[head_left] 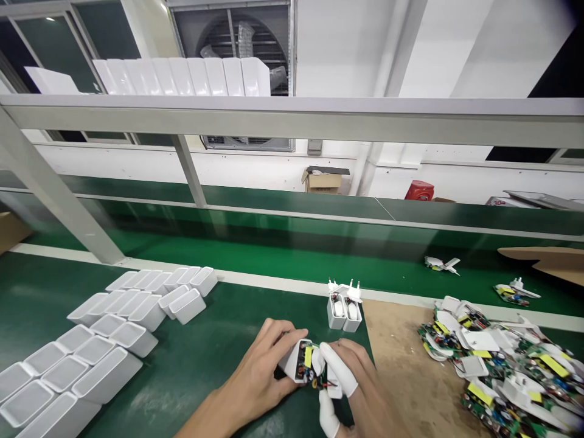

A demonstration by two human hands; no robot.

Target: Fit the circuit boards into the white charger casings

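Note:
Near the front middle of the bench, my left hand (258, 371) is closed around a white plastic case (289, 364), its open end turned to the right. My right hand (358, 380), with white covers on thumb and forefinger, grips a circuit board (310, 368) carrying a yellow-marked component and white plastic parts. The board's left end meets the mouth of the case; how deep it sits inside I cannot tell. Just beyond my hands stand two white cases (344, 316) with parts in them and plug pins at the top.
Rows of open white cases (109, 359) fill the left side. On brown cardboard (396, 359) at right lies a heap of circuit boards (511, 371). A green conveyor belt (274, 258) runs behind, carrying two loose boards. Overhead, a shelf beam (292, 125) crosses the view.

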